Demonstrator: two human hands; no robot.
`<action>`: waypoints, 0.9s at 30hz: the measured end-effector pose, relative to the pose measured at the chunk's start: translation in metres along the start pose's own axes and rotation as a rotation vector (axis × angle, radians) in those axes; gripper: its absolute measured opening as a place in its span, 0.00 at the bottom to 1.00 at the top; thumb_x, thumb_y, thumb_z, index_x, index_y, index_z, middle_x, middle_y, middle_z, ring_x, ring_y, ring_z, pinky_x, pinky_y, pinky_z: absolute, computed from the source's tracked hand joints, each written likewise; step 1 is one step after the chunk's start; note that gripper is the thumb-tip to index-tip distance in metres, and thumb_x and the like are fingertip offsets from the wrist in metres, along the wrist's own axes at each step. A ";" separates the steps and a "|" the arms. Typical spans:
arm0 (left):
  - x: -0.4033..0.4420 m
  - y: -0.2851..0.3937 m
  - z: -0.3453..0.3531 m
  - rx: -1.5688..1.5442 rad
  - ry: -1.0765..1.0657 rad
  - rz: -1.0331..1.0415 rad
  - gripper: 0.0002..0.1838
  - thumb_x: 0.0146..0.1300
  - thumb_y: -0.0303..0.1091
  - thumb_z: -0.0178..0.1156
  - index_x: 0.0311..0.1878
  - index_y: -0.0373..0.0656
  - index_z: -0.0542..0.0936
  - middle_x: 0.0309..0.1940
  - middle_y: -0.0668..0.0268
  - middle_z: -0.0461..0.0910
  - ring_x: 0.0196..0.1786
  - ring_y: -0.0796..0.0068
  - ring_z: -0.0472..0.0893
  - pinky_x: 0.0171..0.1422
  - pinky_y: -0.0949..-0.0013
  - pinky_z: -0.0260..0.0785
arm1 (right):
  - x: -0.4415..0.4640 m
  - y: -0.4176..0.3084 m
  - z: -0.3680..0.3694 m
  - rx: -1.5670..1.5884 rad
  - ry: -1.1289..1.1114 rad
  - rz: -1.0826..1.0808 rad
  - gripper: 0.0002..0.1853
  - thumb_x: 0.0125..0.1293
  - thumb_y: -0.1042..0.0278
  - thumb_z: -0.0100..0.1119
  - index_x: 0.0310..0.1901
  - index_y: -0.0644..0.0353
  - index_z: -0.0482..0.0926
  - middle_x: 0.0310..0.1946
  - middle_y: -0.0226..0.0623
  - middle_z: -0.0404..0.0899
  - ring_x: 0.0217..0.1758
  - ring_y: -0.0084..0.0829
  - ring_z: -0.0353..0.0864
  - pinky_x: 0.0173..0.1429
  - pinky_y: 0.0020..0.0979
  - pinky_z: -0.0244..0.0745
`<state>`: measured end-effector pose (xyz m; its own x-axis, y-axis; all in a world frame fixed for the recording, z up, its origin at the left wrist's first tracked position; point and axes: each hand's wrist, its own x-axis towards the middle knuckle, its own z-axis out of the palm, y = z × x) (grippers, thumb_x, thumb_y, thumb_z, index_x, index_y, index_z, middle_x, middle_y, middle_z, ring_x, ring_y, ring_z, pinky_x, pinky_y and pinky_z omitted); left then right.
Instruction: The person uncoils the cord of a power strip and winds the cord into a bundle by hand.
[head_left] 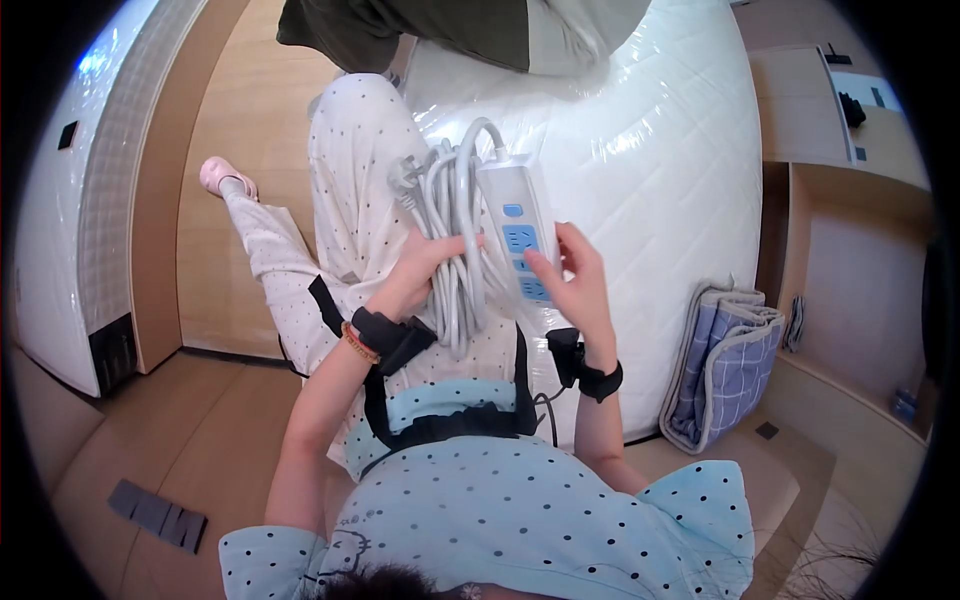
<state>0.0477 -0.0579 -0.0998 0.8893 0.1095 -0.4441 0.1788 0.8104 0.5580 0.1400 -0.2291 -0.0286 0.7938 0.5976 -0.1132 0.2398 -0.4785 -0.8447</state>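
A white power strip [518, 180] with blue sockets lies tilted above my lap, its cord end pointing away from me. My right hand [583, 285] grips its right edge, the thumb over the sockets. Beside the strip hangs its grey-white cord [453, 318], coiled in several loops. My left hand [418, 265] is closed around the coil, with its thumb across the loops; some fingers are hidden behind them. At the coil's upper left, the plug [404, 178] sticks out. Both wrists wear black straps with small devices.
I sit at the edge of a plastic-covered white mattress [640, 200]. A folded blue checked blanket [722, 370] stands on the right. Another person's dark trouser leg [440, 30] is at the top. A grey slatted piece [158, 515] lies on the floor at lower left, and shelving stands right.
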 end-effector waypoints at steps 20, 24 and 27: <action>0.023 -0.006 0.040 0.318 0.201 0.140 0.21 0.47 0.24 0.64 0.47 0.30 0.73 0.37 0.60 0.79 0.37 0.71 0.80 0.44 0.70 0.73 | 0.009 0.042 -0.012 0.771 -0.357 0.445 0.53 0.58 0.21 0.28 0.71 0.61 0.40 0.68 0.47 0.54 0.68 0.39 0.59 0.68 0.42 0.54; 0.058 -0.018 0.053 0.389 0.206 0.042 0.24 0.47 0.25 0.64 0.49 0.29 0.71 0.39 0.57 0.79 0.39 0.69 0.80 0.44 0.69 0.73 | 0.006 0.055 -0.041 0.978 -0.415 0.323 0.47 0.64 0.29 0.35 0.72 0.57 0.38 0.68 0.42 0.53 0.70 0.37 0.54 0.66 0.40 0.56; 0.072 -0.037 0.069 0.657 0.329 0.013 0.31 0.46 0.26 0.65 0.54 0.29 0.65 0.43 0.55 0.77 0.43 0.68 0.80 0.45 0.69 0.73 | 0.004 0.050 -0.024 0.430 -0.074 0.431 0.41 0.67 0.36 0.38 0.70 0.59 0.46 0.60 0.47 0.66 0.64 0.38 0.65 0.61 0.36 0.62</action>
<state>0.1342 -0.1200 -0.1042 0.7394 0.3673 -0.5643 0.4761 0.3074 0.8239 0.1684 -0.2664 -0.0582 0.7246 0.4585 -0.5146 -0.3533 -0.3940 -0.8485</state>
